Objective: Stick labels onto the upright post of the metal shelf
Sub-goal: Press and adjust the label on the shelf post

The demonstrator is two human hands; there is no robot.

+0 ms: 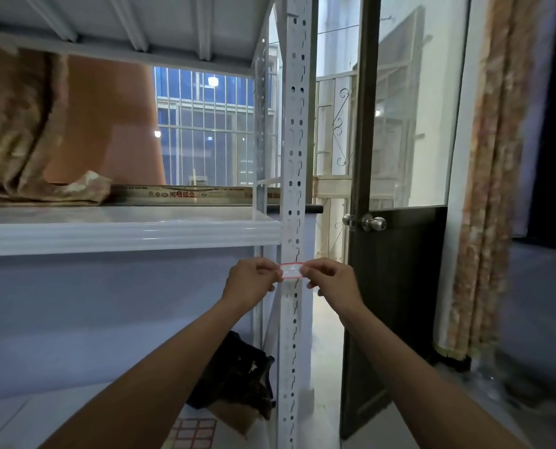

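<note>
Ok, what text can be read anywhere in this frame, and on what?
"铝业": red print on the flat brown cardboard box on the white metal shelf; the characters before it are blurred.
No writing visible on the red-bordered white label pinched by the left hand and right hand.
None visible on the sheet of red-bordered labels below.

Just right of the grip, a dark door (399,286) with a round metal knob (374,223) slightly above grip height and a glass pane (412,124) higher up; farther right, a patterned curtain (484,189) hanging to the floor. Up and left of the grip, a crumpled brown cloth (14,131) in front of an orange-brown board (108,124), a flat printed carton (179,193) lying beside them, and a barred window (205,131) behind. Below the grip and slightly left, a black bag (238,374) slumped on brown cardboard (234,416).
</note>
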